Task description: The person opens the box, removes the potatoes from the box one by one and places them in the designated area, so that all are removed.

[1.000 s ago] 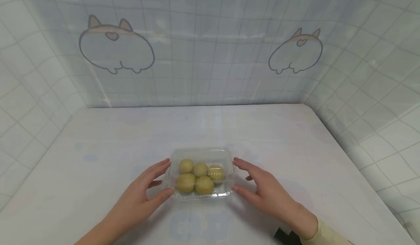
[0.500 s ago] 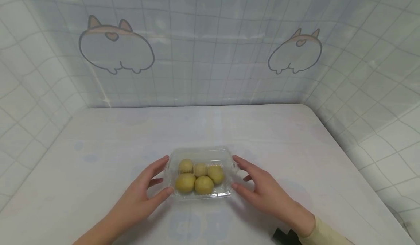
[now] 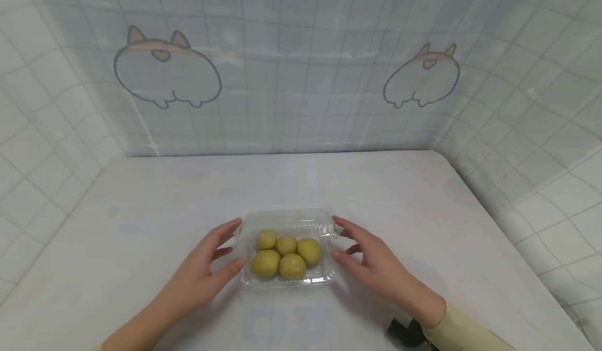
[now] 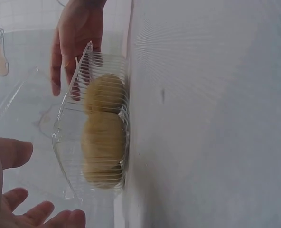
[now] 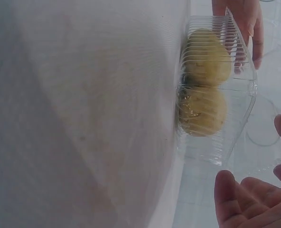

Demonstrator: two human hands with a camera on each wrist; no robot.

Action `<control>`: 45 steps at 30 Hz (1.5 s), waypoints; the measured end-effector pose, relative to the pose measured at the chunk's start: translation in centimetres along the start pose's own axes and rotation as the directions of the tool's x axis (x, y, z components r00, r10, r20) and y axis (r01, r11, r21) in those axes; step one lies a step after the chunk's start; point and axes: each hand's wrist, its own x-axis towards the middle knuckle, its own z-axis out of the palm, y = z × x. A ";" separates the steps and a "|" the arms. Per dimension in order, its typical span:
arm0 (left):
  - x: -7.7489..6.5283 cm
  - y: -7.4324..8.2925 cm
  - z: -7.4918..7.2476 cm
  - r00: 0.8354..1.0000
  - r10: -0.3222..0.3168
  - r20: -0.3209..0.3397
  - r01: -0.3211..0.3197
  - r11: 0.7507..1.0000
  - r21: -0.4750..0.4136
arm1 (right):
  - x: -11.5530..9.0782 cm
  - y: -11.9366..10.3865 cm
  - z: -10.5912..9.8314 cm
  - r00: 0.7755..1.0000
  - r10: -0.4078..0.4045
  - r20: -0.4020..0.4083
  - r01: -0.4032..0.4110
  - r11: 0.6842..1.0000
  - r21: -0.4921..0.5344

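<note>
A clear plastic clamshell box (image 3: 289,282) sits on the table, its see-through lid (image 3: 288,217) tilted up toward the back. Inside lie several round yellow potato-like things (image 3: 292,266). At the box's left side is my left hand (image 3: 207,265), fingers extended toward the lid's edge and thumb beside the lower rim. My right hand (image 3: 376,262) mirrors it on the other side, fingertips right at the lid's corner. In the left wrist view, the ribbed box wall (image 4: 67,128) shows the yellow things behind it. The right wrist view has the box (image 5: 251,90) between both hands.
A pale cloth covers the table (image 3: 301,184). Behind it rises a grid-patterned curtain (image 3: 301,79) with dog drawings, and similar sheets hang left and right. By the right sleeve (image 3: 465,330) is a small black object (image 3: 406,332).
The lid has swung up and back, leaving the yellow things more plainly visible. Fingers of both hands have shifted slightly up and away along with it; the box stays in place.
</note>
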 end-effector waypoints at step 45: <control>-0.2 -0.7 0.1 0.919 -0.208 0.333 0.236 0.971 -0.043 | -0.1 0.9 0.3 0.936 0.138 0.324 -0.153 0.988 0.021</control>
